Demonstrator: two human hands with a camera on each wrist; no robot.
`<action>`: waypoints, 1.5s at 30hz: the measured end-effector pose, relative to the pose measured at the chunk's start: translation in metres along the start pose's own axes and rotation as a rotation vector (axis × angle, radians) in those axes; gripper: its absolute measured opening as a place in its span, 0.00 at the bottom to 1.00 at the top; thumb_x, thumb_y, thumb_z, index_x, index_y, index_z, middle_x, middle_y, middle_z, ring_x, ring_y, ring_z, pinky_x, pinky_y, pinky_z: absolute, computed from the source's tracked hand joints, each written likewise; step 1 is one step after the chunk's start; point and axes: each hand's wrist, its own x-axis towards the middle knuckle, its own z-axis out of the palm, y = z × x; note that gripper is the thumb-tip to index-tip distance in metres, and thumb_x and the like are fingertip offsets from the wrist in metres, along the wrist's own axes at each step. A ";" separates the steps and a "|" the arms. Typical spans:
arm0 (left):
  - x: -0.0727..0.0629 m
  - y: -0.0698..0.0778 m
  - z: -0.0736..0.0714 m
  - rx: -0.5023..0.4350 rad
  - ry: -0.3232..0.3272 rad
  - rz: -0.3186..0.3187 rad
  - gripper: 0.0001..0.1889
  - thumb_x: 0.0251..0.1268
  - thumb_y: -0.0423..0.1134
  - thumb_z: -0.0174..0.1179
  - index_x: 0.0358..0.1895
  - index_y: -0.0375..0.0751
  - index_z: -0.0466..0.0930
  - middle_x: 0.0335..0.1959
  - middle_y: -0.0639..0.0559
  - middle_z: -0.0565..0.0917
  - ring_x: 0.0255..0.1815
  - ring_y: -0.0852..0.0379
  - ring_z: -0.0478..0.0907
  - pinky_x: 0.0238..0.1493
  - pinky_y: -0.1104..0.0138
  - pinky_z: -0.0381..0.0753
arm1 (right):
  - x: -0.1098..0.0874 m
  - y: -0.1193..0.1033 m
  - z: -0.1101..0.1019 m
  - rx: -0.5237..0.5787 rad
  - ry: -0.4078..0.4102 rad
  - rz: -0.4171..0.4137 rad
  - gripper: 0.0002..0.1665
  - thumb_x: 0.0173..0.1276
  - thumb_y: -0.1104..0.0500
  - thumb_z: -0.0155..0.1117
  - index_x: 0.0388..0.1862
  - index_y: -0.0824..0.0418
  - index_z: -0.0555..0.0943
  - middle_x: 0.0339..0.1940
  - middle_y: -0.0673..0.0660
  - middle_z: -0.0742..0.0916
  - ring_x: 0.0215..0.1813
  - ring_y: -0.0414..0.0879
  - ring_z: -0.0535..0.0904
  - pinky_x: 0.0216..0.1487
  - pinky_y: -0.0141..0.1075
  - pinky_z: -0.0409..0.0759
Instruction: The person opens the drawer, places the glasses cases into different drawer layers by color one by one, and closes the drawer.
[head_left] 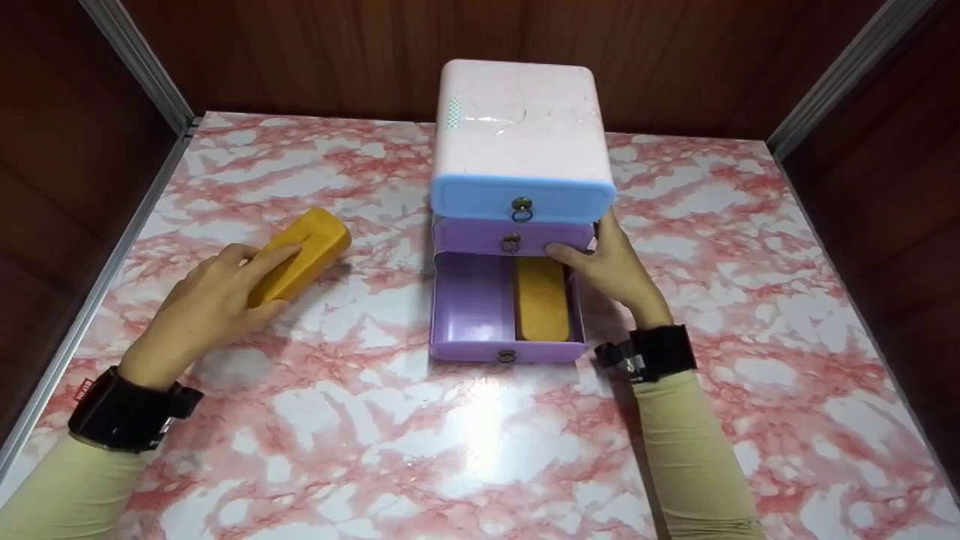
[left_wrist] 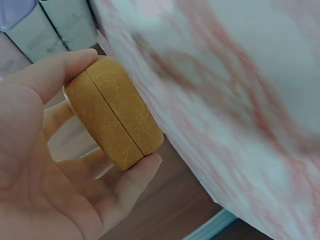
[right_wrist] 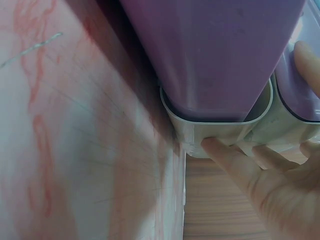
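Note:
My left hand [head_left: 202,300] holds a mustard-yellow glasses case [head_left: 304,251] tilted, left of the drawer unit. In the left wrist view, the thumb and fingers pinch the case [left_wrist: 117,110], and a seam runs along its end. My right hand [head_left: 619,266] rests against the right side of the drawer unit [head_left: 525,124]. Its thumb lies on the front of the purple middle drawer [head_left: 469,235], while fairly straight fingers [right_wrist: 232,160] touch the pale side wall. The purple bottom drawer [head_left: 472,300] is pulled out. A second yellow case [head_left: 544,300] lies in its right half.
A blue-fronted top drawer [head_left: 480,197] and the middle drawer are closed, each with a ring pull. The unit stands on a red-and-white marbled table [head_left: 405,450]. Dark wooden panels [head_left: 337,60] with metal edging surround the table at the back and sides.

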 end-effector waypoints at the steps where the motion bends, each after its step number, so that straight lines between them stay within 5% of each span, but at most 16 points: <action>1: 0.000 0.004 0.000 0.006 0.007 0.011 0.42 0.65 0.41 0.76 0.81 0.51 0.68 0.60 0.24 0.76 0.43 0.30 0.81 0.37 0.38 0.86 | 0.000 0.000 0.000 0.004 0.001 0.003 0.49 0.69 0.59 0.78 0.81 0.53 0.60 0.75 0.59 0.74 0.76 0.57 0.71 0.76 0.57 0.72; 7: 0.003 0.024 -0.004 0.033 0.014 0.064 0.40 0.64 0.42 0.77 0.80 0.52 0.71 0.54 0.32 0.76 0.39 0.39 0.78 0.33 0.46 0.86 | 0.000 0.000 0.000 0.027 0.003 0.023 0.47 0.69 0.60 0.78 0.79 0.54 0.60 0.74 0.60 0.73 0.75 0.57 0.72 0.75 0.56 0.74; 13: 0.004 0.042 -0.006 0.023 0.015 0.129 0.39 0.64 0.42 0.77 0.79 0.54 0.72 0.53 0.32 0.79 0.41 0.37 0.80 0.34 0.46 0.86 | 0.000 0.000 0.000 0.030 0.000 0.011 0.47 0.69 0.59 0.78 0.80 0.53 0.60 0.74 0.59 0.73 0.75 0.56 0.71 0.75 0.55 0.74; 45: 0.024 0.120 0.002 -0.059 -0.101 0.249 0.39 0.66 0.53 0.75 0.80 0.63 0.71 0.60 0.37 0.82 0.52 0.38 0.83 0.47 0.45 0.87 | 0.000 -0.002 -0.001 -0.002 0.005 0.004 0.49 0.69 0.59 0.78 0.80 0.53 0.60 0.75 0.59 0.73 0.76 0.56 0.71 0.76 0.56 0.72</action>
